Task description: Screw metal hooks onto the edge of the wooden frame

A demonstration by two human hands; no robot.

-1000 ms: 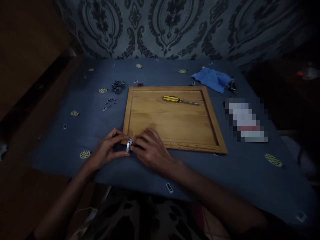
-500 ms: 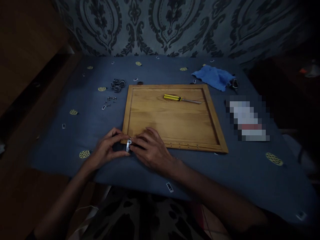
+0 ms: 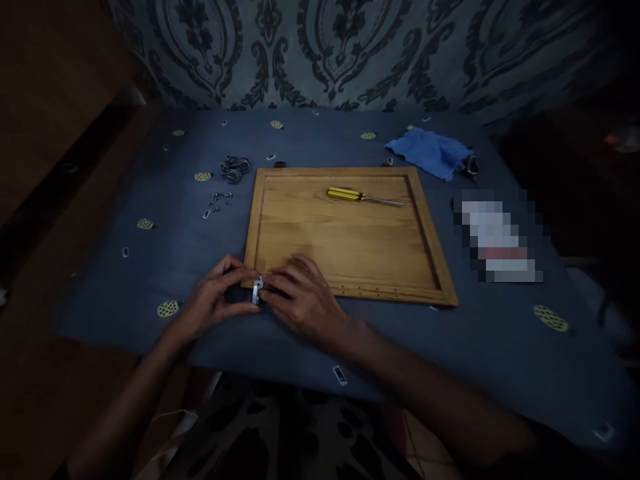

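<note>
My left hand (image 3: 214, 297) pinches a small, shiny, curved metal handle (image 3: 256, 291) between thumb and fingers. The fingers of my right hand (image 3: 303, 297) close on its other side. The handle is at the near left corner of a wooden panel with a raised frame (image 3: 345, 230), and the fingers partly cover where it meets the edge. A row of small dark holes shows along the near frame strip, right of my right hand. On the panel lies a screwdriver (image 3: 346, 194) with a yellow and black grip, its shaft pointing right.
Left of the panel are a pile of looped dark metal pieces (image 3: 235, 169) and several loose screws (image 3: 220, 200). A crumpled blue cloth (image 3: 429, 152) is at the back right. A blurred-out pale object (image 3: 495, 233) lies to the right on the blue patterned cover (image 3: 200, 360).
The view has shifted very slightly. Both hands keep the same hold on the metal handle at the panel's corner, and the other things have not moved.
</note>
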